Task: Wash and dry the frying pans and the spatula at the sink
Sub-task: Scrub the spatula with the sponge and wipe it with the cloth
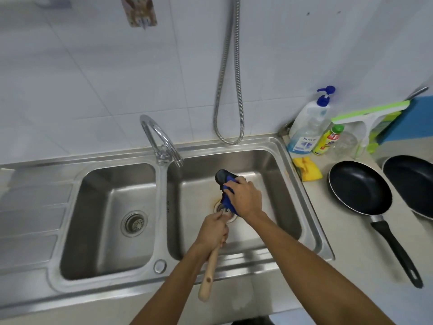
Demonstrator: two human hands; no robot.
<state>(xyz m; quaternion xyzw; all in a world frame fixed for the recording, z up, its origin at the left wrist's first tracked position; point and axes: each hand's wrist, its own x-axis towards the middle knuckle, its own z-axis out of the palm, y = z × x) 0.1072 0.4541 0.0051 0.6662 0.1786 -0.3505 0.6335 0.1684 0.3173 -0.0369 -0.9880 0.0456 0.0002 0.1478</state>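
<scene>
Curled tight, the left hand [214,231] grips the spatula [208,275] by its pale wooden handle, while the right hand [246,195] pinches a blue cloth [227,202] round its black head, all over the right basin [276,184]. 2 black frying pans sit on the counter [339,242] to the right: near pan [358,186] whole, far pan [412,181] cut off at the frame edge. The left basin [105,207] shows a drain strainer [134,223]. Cloth and hands hide most of the right drain.

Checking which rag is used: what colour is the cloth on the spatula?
Blue, in the head view; the right hand grips the cloth round the black-headed spatula.
</scene>
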